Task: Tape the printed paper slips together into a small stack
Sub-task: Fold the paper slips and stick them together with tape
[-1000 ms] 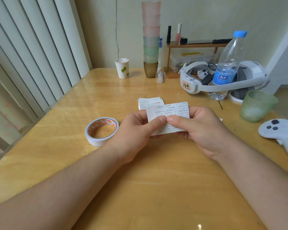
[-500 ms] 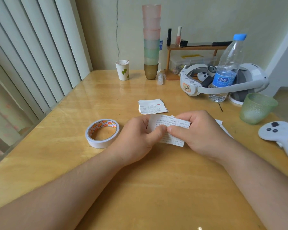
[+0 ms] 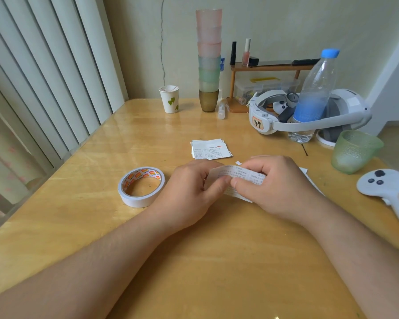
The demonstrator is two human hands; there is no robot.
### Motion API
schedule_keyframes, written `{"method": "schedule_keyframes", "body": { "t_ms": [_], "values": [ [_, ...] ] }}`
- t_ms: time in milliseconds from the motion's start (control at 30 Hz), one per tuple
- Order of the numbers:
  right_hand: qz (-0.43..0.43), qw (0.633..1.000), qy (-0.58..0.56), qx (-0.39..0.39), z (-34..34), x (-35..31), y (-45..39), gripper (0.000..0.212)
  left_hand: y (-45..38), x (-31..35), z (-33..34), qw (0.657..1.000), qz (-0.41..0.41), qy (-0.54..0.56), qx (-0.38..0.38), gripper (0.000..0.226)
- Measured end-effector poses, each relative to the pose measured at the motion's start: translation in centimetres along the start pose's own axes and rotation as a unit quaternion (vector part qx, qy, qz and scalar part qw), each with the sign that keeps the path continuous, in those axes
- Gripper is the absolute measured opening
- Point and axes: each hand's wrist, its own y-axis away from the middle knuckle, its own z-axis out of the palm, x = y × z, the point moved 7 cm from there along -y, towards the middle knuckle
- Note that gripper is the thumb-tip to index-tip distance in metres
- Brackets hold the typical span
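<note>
- Left hand (image 3: 189, 189) and right hand (image 3: 279, 185) meet low over the wooden tabletop (image 3: 217, 261), thumbs tip to tip.
- Both grasp one printed paper slip (image 3: 236, 178): each hand's fingers curl behind it, thumbs press on its front. Slip is tilted, top edge away from the person; small print visible, not readable.
- Stack of printed slips (image 3: 210, 149) lies flat on the tabletop just beyond the hands, apart from them.
- More white paper (image 3: 309, 178) shows from under the right hand, lying on the tabletop; how many pieces, cannot tell.
- Small white scrap (image 3: 238, 162) between the stack and the right hand.
- Tape roll (image 3: 141, 186) lies flat, just left of the left hand, not touching it; orange-printed core.
- Far edge: paper cup (image 3: 169, 99), tall tower of stacked cups (image 3: 208, 58), small wooden shelf (image 3: 270, 67).
- Right side: white headset (image 3: 309, 111) with water bottle (image 3: 313, 97) in front of it, green glass (image 3: 355, 151), white controller (image 3: 387, 183).
- Vertical blinds (image 3: 44, 77) along the left.
</note>
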Motion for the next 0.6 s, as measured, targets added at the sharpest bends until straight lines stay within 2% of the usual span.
{"method": "schedule_keyframes", "body": {
  "t_ms": [167, 267, 367, 500, 600],
  "values": [
    [-0.012, 1.000, 0.018, -0.008, 0.3, 0.3, -0.2, 0.018, -0.3, -0.4, 0.0, 0.999, 0.012, -0.047, -0.006, 0.022],
    [-0.018, 1.000, 0.011, -0.002, 0.1, 0.0, -0.4, 0.034, -0.4, 0.2, -0.3, 0.998, 0.029, -0.054, 0.007, 0.034],
    [-0.029, 0.999, 0.013, 0.010, -0.1, -0.5, -0.4, 0.041, -0.4, 0.1, -0.3, 0.999, 0.019, -0.026, 0.022, 0.032],
    [-0.004, 1.000, -0.026, 0.013, -0.1, 0.2, -0.3, 0.023, -0.3, -1.1, 0.0, 0.997, -0.036, 0.065, 0.023, 0.021],
    [0.021, 0.995, -0.095, 0.001, 0.1, 0.5, -0.2, 0.006, -0.2, -1.5, 0.0, 0.989, -0.060, 0.133, 0.033, 0.025]
  ]
}}
